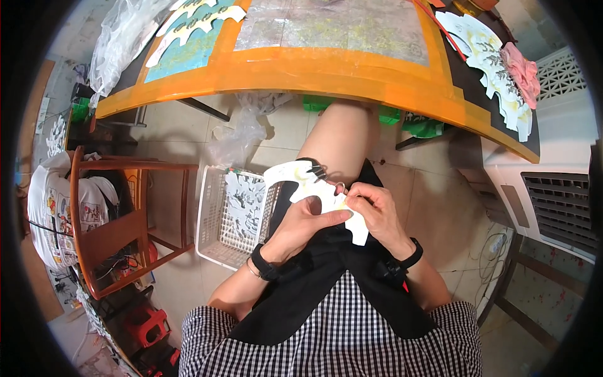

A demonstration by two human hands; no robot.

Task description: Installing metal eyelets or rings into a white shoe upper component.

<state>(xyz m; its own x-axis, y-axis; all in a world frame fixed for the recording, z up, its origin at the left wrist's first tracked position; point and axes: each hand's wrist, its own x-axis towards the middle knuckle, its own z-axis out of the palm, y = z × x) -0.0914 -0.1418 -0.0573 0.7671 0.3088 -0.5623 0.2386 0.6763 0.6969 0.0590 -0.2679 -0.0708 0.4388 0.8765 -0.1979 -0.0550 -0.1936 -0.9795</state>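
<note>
Over my lap I hold a white strip with a scalloped edge [290, 174] and faint yellow patches. Small dark wire-like pieces [319, 171] stick out along its far side. My left hand [306, 225] is closed on the strip, its thumb lying across the face. At the strip's right part my right hand [379, 215] pinches with thumb and forefinger. What sits between those fingertips is too small to make out. A thin loop shows just beside them.
Ahead stands a table with an orange taped edge [282, 72]. Similar white strips [200, 25] lie at its left, and more [493, 72] beside a pink cloth [520, 72] at right. A white plastic basket [210, 242] and a wooden chair [116, 251] stand left.
</note>
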